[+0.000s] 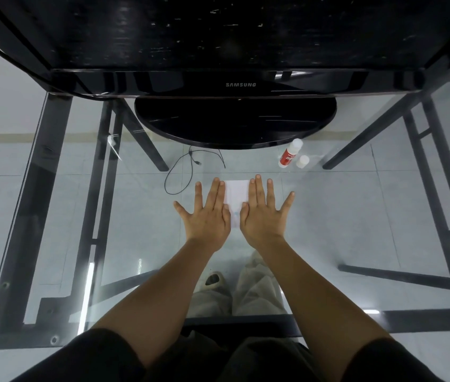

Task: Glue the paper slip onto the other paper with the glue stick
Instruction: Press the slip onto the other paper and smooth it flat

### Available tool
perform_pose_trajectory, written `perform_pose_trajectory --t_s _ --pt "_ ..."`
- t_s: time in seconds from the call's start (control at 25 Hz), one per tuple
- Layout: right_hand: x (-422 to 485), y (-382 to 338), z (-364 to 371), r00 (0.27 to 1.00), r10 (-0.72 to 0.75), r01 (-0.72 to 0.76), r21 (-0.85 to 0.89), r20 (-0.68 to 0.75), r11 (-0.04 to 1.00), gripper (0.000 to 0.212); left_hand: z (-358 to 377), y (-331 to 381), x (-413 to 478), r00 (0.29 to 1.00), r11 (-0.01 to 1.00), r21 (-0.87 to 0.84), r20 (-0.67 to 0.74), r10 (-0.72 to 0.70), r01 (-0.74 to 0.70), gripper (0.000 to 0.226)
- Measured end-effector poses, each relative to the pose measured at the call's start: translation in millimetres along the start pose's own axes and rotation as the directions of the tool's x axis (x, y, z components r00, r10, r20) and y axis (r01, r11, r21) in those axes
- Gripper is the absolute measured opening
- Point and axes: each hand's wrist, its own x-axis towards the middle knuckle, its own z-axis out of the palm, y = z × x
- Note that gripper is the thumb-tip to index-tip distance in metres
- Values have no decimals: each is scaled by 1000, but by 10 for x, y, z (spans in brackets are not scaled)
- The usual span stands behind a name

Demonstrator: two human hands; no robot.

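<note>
Two flat, spread hands, left hand (208, 216) and right hand (263, 213), press the white rectangular paper (236, 194) onto the glass tabletop (135, 216); the red-and-white glue stick (290, 153) lies at 1 o'clock, uncapped.

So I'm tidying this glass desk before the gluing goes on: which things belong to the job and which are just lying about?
Belongs to the job:
- white paper, under both flat hands: left hand, right hand
- glue stick, uncapped
- its cap, standing beside it

Just lying about:
- monitor on its round base
- black cable
</note>
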Motion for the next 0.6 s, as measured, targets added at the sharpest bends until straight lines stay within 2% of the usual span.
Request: perform_pose_trajectory --t_s 0.12,0.24,0.32,0.4,0.44,0.52,0.6 --pt "8 58 -12 998 -66 65 91 0 994 59 -43 -17 41 1000 1000 -19 16 6 -6 55" --pt "-2 148 -9 990 -141 139 248 -10 959 58 -119 -50 75 1000 977 -215 30 1 5 52" --pt "-36 245 9 991 -123 137 373 -61 918 57 -163 -58 60 999 936 -351 -3 -45 41 53" --pt "-86 418 45 994 -52 91 441 -100 893 57 -225 -37 71 986 889 -455 -114 -120 55 54" --pt "-113 527 69 995 -27 67 441 -96 895 56 -266 -7 99 973 867 -498 -188 -132 22 53" --pt "-149 727 111 998 -5 30 393 -64 919 56 -363 98 208 957 826 -550 -285 -50 -120 51" --pt "-150 874 132 999 19 -8 338 -32 941 57 -453 301 362 957 795 -559 -275 90 -236 51"
